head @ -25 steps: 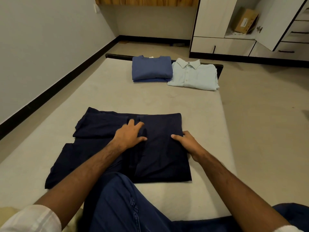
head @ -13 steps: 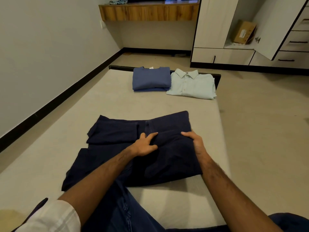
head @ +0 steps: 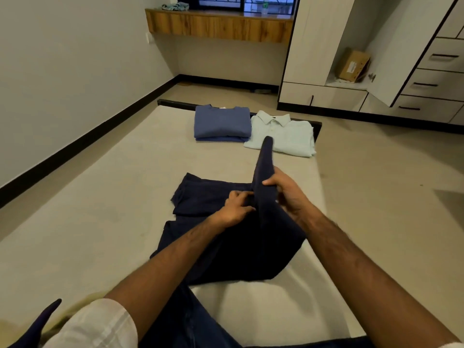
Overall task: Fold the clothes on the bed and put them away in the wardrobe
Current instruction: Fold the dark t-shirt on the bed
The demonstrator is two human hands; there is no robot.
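Observation:
Dark navy trousers (head: 200,197) lie partly folded on the bed (head: 100,209) in front of me. My right hand (head: 288,194) grips their right section and holds it raised on edge, its top pointing toward the far end. My left hand (head: 237,205) presses on the trousers beside the raised fold, fingers curled at the crease. A folded blue sweater (head: 222,121) and a folded pale shirt (head: 286,136) lie side by side at the far end of the bed. The wardrobe (head: 351,46) stands beyond, its door (head: 411,54) swung open.
A cardboard box (head: 352,64) sits on the open wardrobe shelf, with drawers (head: 437,84) to its right. A wooden ledge (head: 218,26) runs under the window. The wall lies left of the bed, bare floor to the right. My knee in blue jeans (head: 190,327) is at the bottom.
My right hand went from the trousers' right edge to lifting that section up on edge. My left hand slid right to the crease. The view tilted up toward the window.

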